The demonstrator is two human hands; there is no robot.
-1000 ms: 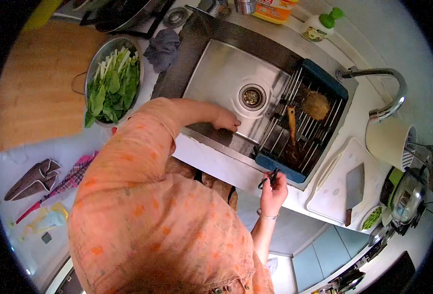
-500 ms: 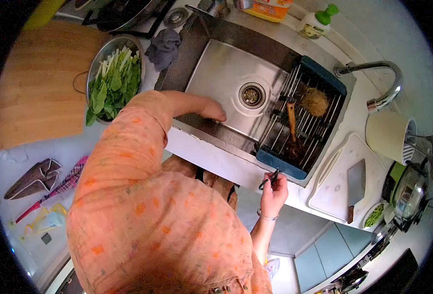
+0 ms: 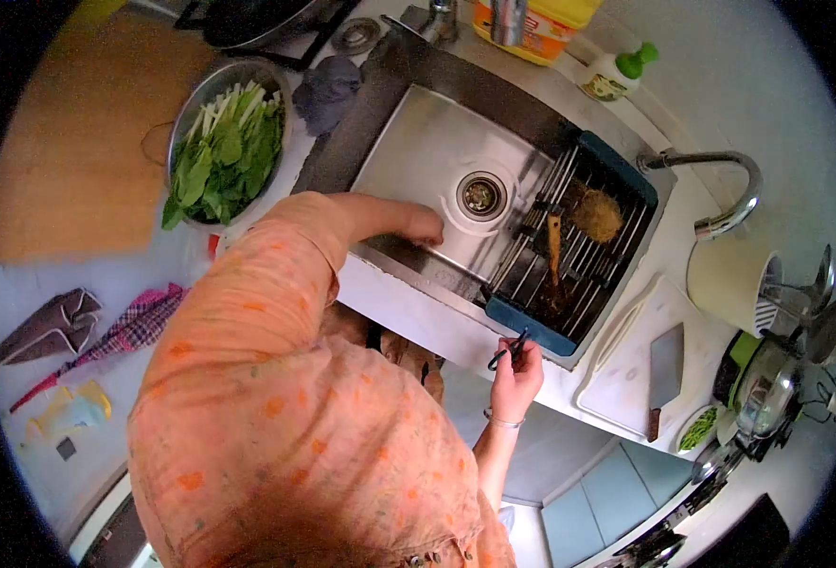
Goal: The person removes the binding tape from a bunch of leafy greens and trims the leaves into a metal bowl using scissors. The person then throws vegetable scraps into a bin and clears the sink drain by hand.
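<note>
My left hand [image 3: 423, 225] reaches over the front edge of the steel sink [image 3: 413, 133], low against its near inner side and left of the drain [image 3: 481, 196]. Its fingertips point down and are hard to make out. Near the front right corner of the sink, my right hand [image 3: 520, 377] pinches a small black looped item [image 3: 508, 354] between thumb and fingers. Over the sink's right part lies a rack [image 3: 530, 343] with blue ends, holding a round fibrous scrubber [image 3: 597, 216] and a wooden-handled brush [image 3: 554, 248].
Leafy greens [image 3: 224, 156] fill a metal bowl at the left, beside a dark cloth [image 3: 328, 93]. A curved faucet [image 3: 745, 194] rises behind the rack. At the right, a cleaver [image 3: 666, 367] lies on a white cutting board [image 3: 617, 374], near a small green-filled bowl [image 3: 696, 429].
The view has shifted slightly, so the rack and cutting board appear farther left. Both hands stay in nearly the same places, the right still holding the black item.
</note>
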